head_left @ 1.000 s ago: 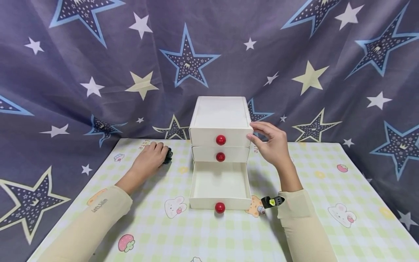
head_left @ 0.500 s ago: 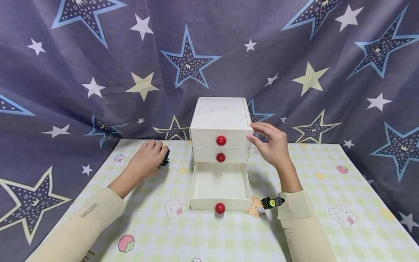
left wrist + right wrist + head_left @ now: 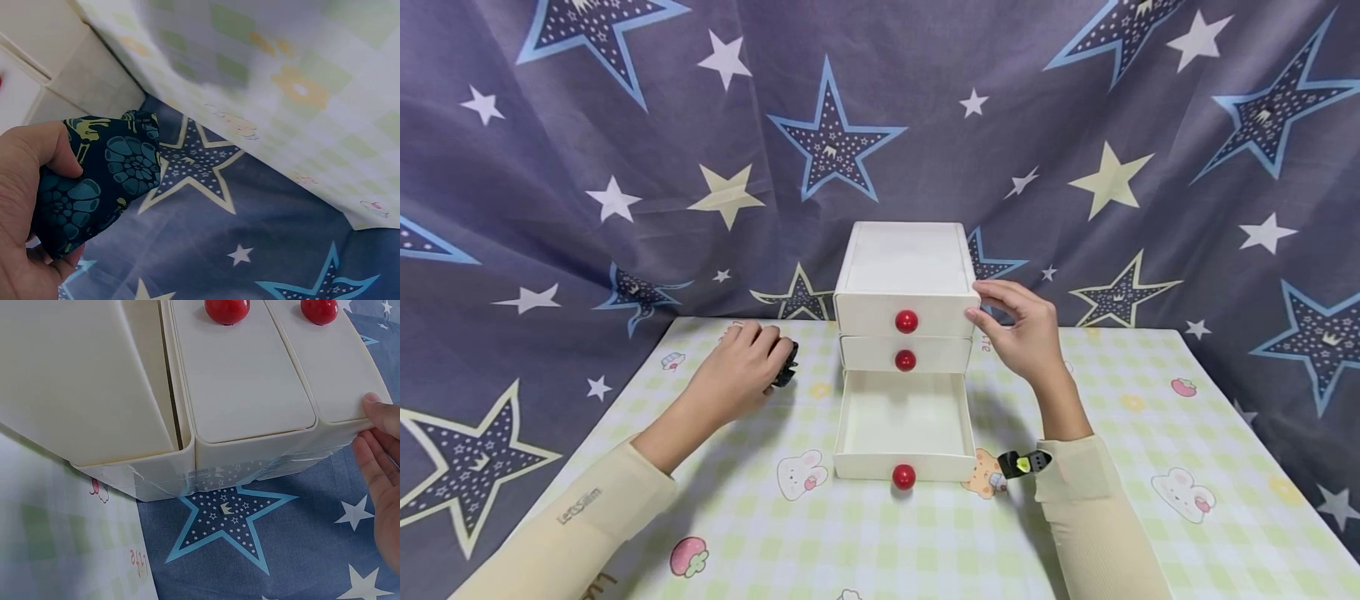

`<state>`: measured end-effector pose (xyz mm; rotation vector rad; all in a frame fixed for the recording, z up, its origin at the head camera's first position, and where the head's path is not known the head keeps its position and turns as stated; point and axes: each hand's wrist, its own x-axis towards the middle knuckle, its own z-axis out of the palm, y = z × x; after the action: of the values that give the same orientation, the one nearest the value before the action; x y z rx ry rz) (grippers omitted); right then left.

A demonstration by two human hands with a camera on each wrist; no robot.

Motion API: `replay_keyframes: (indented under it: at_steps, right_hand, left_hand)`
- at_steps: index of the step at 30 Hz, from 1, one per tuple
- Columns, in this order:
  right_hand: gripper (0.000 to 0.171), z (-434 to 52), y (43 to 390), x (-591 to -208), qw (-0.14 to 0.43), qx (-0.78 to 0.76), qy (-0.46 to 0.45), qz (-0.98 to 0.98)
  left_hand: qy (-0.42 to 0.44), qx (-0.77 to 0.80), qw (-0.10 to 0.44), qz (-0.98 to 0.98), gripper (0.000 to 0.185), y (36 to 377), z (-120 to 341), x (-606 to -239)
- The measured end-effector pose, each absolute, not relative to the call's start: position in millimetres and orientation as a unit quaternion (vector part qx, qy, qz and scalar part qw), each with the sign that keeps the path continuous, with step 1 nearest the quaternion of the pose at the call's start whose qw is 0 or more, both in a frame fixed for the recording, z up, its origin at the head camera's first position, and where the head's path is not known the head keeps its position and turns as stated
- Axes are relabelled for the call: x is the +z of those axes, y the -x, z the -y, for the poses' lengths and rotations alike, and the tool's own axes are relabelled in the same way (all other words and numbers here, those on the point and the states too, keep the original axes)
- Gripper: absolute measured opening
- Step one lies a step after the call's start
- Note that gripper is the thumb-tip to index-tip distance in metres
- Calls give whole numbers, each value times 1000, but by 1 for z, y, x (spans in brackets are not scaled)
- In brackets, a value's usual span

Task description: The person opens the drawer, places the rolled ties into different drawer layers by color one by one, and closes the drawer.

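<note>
In the head view a white cabinet (image 3: 910,258) with three drawers and red knobs stands mid-table. Its bottom drawer (image 3: 904,417) is pulled out and bare inside; the upper two are closed. My right hand (image 3: 1021,327) holds the cabinet's upper right front corner, thumb on the front and fingers along the side. To the left of the cabinet, my left hand (image 3: 741,367) pinches a dark folded cloth (image 3: 100,178) with teal flower shapes and yellow-green marks. Only a dark edge of that cloth shows past the fingers in the head view.
A light green checked tablecloth (image 3: 805,542) with printed cartoon figures covers the table. Behind it hangs a dark blue star-patterned curtain (image 3: 917,83). A black strap piece (image 3: 1024,463) sticks out at the right wrist.
My left forearm has swung a little left, and the hand has turned and shifted slightly with the cloth in it. The right hand and the drawers stay put.
</note>
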<state>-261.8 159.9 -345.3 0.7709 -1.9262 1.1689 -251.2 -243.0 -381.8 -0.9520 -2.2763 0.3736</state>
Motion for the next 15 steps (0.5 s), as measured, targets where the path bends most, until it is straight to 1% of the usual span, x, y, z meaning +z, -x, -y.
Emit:
replay_keyframes:
  at_steps: [7,15]
  right_hand:
    - [34,-159,263,-346,370,457,-301,751]
    - [33,-159,260,-345,371,451,-297,756]
  left_hand:
    - [389,139,344,844,59,238,229,-374]
    - [419,122,361,824,46,227,209,-369]
